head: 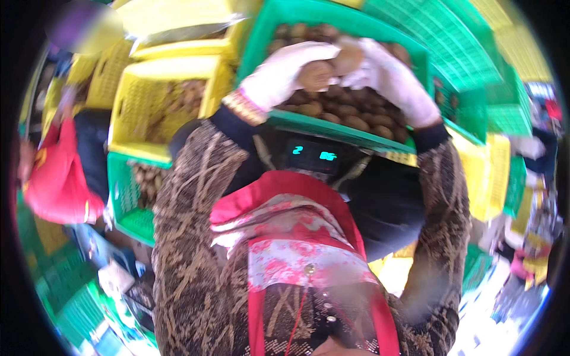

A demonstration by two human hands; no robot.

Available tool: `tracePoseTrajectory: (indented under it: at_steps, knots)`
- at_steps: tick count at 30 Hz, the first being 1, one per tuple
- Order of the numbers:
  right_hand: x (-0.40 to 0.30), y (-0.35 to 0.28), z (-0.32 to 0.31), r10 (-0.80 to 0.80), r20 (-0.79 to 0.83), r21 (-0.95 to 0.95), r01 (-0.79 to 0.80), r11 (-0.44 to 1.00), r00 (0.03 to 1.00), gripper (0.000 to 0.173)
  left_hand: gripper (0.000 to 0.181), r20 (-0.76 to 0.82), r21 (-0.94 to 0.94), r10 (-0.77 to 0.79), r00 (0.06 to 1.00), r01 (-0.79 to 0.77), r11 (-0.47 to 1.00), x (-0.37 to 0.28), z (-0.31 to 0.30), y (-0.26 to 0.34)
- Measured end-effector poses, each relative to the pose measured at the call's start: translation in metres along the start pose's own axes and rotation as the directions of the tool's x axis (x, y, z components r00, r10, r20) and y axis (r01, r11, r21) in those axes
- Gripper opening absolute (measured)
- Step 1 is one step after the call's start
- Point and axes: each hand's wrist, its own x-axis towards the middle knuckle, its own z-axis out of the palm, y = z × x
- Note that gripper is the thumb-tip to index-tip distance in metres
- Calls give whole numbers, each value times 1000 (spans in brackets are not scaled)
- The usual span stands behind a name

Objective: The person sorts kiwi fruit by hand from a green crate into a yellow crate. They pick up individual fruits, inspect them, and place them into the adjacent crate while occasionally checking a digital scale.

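Note:
Both my hands wear white gloves and are raised over a green plastic crate (343,127) filled with brown oval kiwifruit (343,111). My left hand (282,66) is closed around a kiwifruit (315,76), its fingertips curling beneath it. Close beside it, my right hand (389,78) holds another kiwifruit (348,55) between thumb and fingers. The two held fruits nearly meet in the picture; blur hides whether they touch. Directly below the crate's near wall, a dark digital display (314,155) shows lit green digits.
Left of me stand a yellow crate (160,142) and a green crate (129,222), both holding kiwifruit. Green crates (472,111) and a yellow crate (485,178) flank my right side. A person in red (64,178) is at the far left. My red apron (285,187) covers my lap.

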Motion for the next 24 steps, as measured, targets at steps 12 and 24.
tracePoseTrajectory:
  at_steps: [12, 24]
  knots:
    - [3, 5, -34, 82, -181, -202, -118, 972, 980, 51, 58, -405, 160, 140, 904, -81, 984, -174, -54, 98]
    - [-39, -26, -86, -216, -554, -476, -93, 875, 804, 34, 41, -914, 283, -151, 377, 858, 429, -520, -95, -8]
